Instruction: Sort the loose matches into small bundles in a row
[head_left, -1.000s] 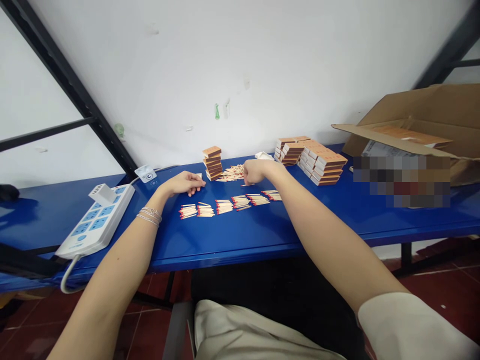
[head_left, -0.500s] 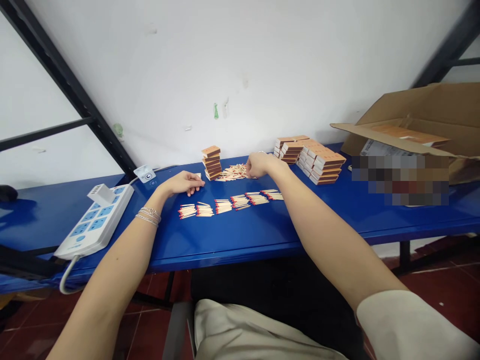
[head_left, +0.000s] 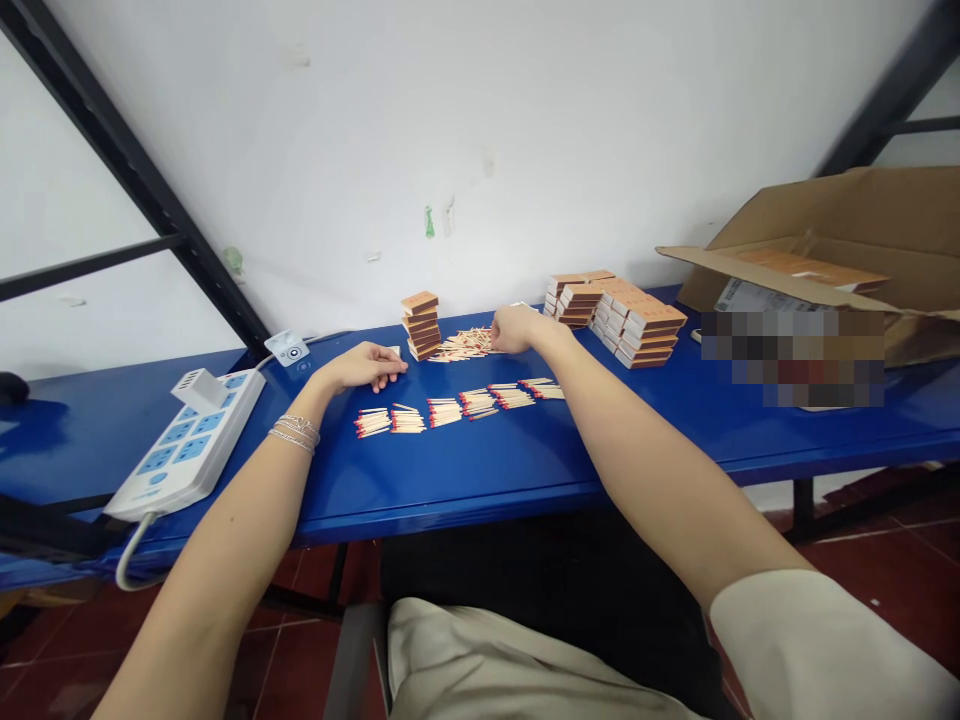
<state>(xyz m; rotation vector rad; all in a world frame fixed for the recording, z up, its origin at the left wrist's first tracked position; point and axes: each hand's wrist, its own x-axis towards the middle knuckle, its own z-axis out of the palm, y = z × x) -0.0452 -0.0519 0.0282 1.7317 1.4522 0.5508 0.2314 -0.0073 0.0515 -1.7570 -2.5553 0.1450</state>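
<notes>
Table [head_left: 465, 475], blue, bears matches [head_left: 444, 413]; wall [head_left: 487, 90] white; left grip [head_left: 366, 367], right grip [head_left: 514, 329] curled, contents unclear.

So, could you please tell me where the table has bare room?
Between the match bundles and the table's front edge, and right of the right forearm, in front of the matchbox block. It is crowded around the loose matches, between the matchbox tower and the right hand.

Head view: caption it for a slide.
Right hand at a loose match pile, small match groups lined up in front.
</notes>
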